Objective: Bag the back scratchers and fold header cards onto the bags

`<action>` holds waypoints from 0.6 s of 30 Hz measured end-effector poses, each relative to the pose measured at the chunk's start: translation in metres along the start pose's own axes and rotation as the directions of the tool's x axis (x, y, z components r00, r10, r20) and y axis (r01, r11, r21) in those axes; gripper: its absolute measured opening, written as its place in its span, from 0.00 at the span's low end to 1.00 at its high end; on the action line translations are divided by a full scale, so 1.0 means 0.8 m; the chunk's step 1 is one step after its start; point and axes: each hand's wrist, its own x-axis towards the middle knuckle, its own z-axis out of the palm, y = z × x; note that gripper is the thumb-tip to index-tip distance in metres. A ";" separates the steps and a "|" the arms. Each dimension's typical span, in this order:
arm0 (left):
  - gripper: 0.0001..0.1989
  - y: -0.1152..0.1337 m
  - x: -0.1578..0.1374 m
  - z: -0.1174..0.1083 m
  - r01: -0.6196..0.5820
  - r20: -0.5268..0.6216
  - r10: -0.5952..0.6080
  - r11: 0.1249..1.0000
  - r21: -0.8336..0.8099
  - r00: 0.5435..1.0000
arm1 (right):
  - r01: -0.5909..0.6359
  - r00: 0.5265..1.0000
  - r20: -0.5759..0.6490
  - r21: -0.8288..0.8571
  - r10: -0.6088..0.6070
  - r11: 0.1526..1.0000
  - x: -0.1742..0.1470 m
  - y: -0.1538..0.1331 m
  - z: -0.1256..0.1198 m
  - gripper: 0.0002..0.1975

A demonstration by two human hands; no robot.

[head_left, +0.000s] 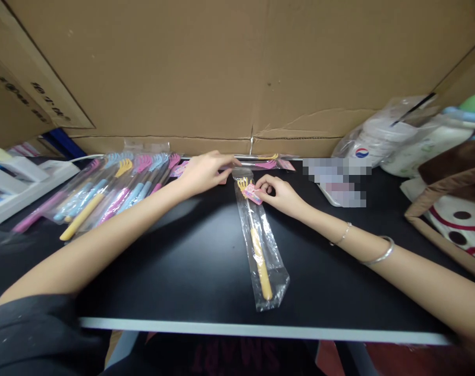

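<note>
A yellow-handled back scratcher [263, 271] lies inside a clear plastic bag [276, 250], its claw end toward the back of the table. My right hand [282, 196] pinches a small pink card [253, 194] between thumb and fingers, over the bag just below the claw. My left hand [208, 169] hovers by the bag's top end, thumb and fingers apart, with nothing visible between them. Behind it, more bagged scratchers lie crosswise, one with a pink claw [266, 164] and one with a yellow claw [270, 156].
Several bagged scratchers [122, 193] in pink, blue and yellow lie at the left, beside a white power strip [29, 188]. Cardboard [182, 68] walls the back. At the right are a partly blurred phone [333, 190], a bagged cup [382, 138], a bottle [437, 138] and a brown-strapped bag [452, 209].
</note>
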 end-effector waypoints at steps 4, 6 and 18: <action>0.20 -0.017 0.038 0.010 -0.016 0.125 -0.005 0.986 0.167 0.992 | 0.015 1.000 -0.020 -0.021 -0.015 1.000 -0.003 0.000 0.000 0.06; 0.27 -0.023 0.051 0.022 -0.032 0.214 -0.011 0.980 0.196 0.977 | 0.021 1.000 -0.021 -0.027 -0.021 0.999 -0.004 -0.001 0.000 0.05; 0.14 -0.032 0.062 0.045 -0.014 0.129 -0.023 0.961 0.275 0.991 | 0.017 0.999 -0.036 -0.010 -0.017 1.000 -0.003 0.000 0.002 0.03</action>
